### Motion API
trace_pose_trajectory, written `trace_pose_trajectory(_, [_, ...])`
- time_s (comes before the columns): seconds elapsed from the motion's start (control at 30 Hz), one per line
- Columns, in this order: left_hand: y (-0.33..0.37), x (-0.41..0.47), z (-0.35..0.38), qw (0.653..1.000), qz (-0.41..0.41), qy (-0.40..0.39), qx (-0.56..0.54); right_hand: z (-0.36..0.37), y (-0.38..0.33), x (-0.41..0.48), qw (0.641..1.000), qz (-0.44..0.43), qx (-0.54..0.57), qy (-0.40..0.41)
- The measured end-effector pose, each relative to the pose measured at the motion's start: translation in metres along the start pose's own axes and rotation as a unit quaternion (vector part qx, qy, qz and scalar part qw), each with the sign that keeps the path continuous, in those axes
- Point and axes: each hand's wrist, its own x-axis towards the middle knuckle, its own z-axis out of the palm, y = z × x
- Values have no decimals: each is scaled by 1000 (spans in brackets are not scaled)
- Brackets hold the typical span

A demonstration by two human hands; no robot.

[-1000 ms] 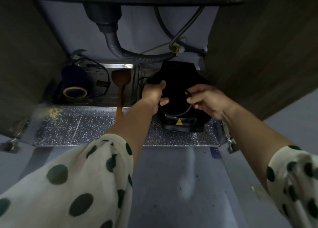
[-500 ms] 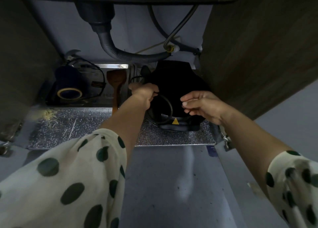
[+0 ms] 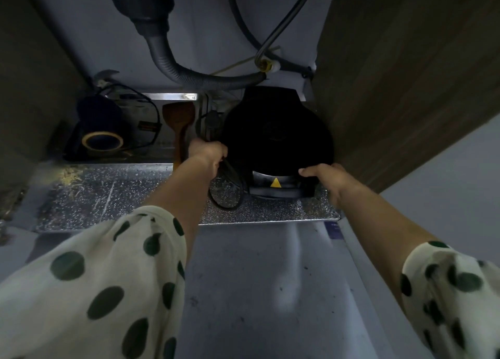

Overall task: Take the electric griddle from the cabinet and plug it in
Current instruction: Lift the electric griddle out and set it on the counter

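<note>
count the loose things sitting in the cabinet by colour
black: 1, the round black electric griddle with its black power cord
brown: 1, the wooden spatula
tan: 1, the roll of tan tape
dark blue: 1, the dark blue container
total: 4

Foil-lined cabinet floor (image 3: 130, 196) carries griddle (image 3: 276, 142), cord loop (image 3: 227, 193), tape roll (image 3: 102, 142)

This is the under-sink cabinet (image 3: 405, 88) of a home kitchen. At twelve o'clock a grey corrugated drain hose (image 3: 173, 69) drops from the sink's underside, with thin supply lines (image 3: 273, 39) beside it. The cabinet floor carries a foil liner (image 3: 108, 193), speckled and shiny. At ten o'clock lies a roll of tape (image 3: 102, 142); a wooden spatula (image 3: 180, 120) stands nearby (ordinary household clutter). Wood-grain panels flank the opening.
</note>
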Motion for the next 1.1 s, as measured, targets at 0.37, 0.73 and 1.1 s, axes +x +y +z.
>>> trace_pose_trajectory(0.37, [-25, 13, -1, 999, -17, -5, 35, 22, 24, 1, 977, 118, 158, -87])
trace_pose_trajectory(0.73, [-41, 16, 9, 998, -38, -48, -5, 28, 26, -2, 974, 91, 194, -71])
trace_pose_trajectory(1.1, [-51, 16, 10, 998, -4, -50, -28, 28, 35, -1, 977, 39, 200, -69])
